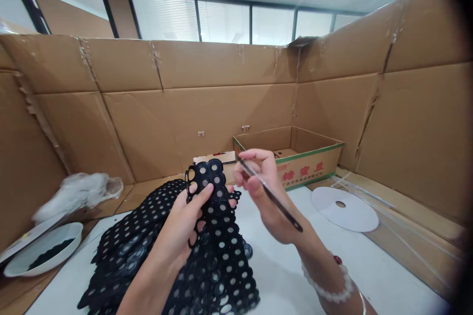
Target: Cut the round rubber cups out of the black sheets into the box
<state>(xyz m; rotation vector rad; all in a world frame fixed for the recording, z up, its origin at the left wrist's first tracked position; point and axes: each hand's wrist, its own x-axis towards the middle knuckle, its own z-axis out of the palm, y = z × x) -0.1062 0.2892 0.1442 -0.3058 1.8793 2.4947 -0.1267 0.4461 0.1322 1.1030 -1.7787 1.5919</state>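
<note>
My left hand (185, 219) is closed on the upper end of a black scalloped sheet (227, 243) covered with rows of pale grey dots. Its thumb presses on the front, with fingertips showing behind the edge. Along the left side of that end, a few black rings look hollow. More black dotted sheets (148, 211) lie heaped beneath and to the left on the white table. To the right, my right hand (271, 204) pinches a slim black pen-like tool (280, 205), its tip pointing up and left, apart from the sheet. I cannot tell the tool's exact kind.
Cardboard walls (221, 108) enclose the white table (281, 275). An open cardboard box (310, 170) stands at the back right, beside a white disc (345, 209) with a centre hole. At left are a white bowl (70, 236) with dark material and clear plastic wrap (77, 194).
</note>
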